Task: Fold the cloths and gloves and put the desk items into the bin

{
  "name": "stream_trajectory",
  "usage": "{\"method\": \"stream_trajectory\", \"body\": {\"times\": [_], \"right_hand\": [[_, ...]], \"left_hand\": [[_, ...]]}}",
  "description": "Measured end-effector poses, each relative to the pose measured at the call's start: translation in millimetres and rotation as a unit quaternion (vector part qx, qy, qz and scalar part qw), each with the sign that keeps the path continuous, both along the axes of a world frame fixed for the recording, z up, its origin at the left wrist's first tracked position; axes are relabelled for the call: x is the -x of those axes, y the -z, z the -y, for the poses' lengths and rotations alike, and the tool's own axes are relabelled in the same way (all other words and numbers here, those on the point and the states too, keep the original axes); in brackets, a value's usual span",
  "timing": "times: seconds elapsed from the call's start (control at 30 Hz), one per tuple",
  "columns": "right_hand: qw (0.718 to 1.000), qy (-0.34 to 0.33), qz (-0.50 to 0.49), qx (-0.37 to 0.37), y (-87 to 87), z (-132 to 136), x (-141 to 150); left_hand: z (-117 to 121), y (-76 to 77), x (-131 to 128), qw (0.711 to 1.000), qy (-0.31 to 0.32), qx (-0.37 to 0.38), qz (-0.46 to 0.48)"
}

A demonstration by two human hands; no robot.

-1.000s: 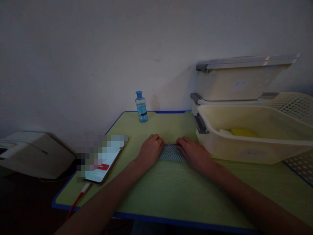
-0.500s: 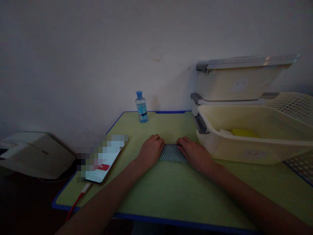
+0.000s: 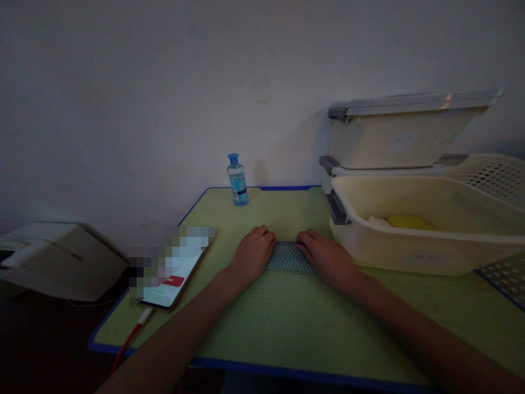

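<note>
Flat on the green tabletop lies a small rectangular piece with a grey-blue woven pattern, which looks like a folded cloth. My left hand curls over its left end, fingers bent and closed. At the right end, my right hand bends its fingers over the far corner in the same way. Both hands rest low at the table, and the cloth's middle shows between them. Its two ends and my fingertips are partly hidden under the hands.
A small blue-capped bottle stands near the back edge. At left lies a phone on a red cable. To the right is a cream bin with a yellow thing inside; a lidded box stands behind it.
</note>
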State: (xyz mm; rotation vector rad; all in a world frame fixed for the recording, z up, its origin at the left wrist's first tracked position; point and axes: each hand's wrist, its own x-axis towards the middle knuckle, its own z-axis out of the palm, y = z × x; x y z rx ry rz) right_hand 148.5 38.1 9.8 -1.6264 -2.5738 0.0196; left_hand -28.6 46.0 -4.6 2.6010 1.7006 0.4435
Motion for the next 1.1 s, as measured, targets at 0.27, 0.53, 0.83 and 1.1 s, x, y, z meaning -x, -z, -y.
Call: {"method": "stream_trajectory", "body": {"times": [0.27, 0.53, 0.83, 1.1], "right_hand": [[1.0, -0.009, -0.015, -0.006, 1.6, -1.3, -0.2], [1.0, -0.01, -0.011, -0.015, 4.3, -1.9, -2.1], [1.0, -0.003, -0.012, -0.005, 1.8, -0.9, -0.5], [1.0, -0.006, -0.007, -0.008, 0.5, -0.5, 0.3]], "left_hand": [[0.9, -1.1, -0.6, 1.0, 0.008, 0.002, -0.001], [0.1, -0.1, 0.4, 1.0, 0.011, 0.005, 0.001], [0.1, -1.7, 0.0, 1.0, 0.011, 0.006, 0.005], [0.4, 0.4, -0.6, 1.0, 0.012, 0.0, 0.0]]}}
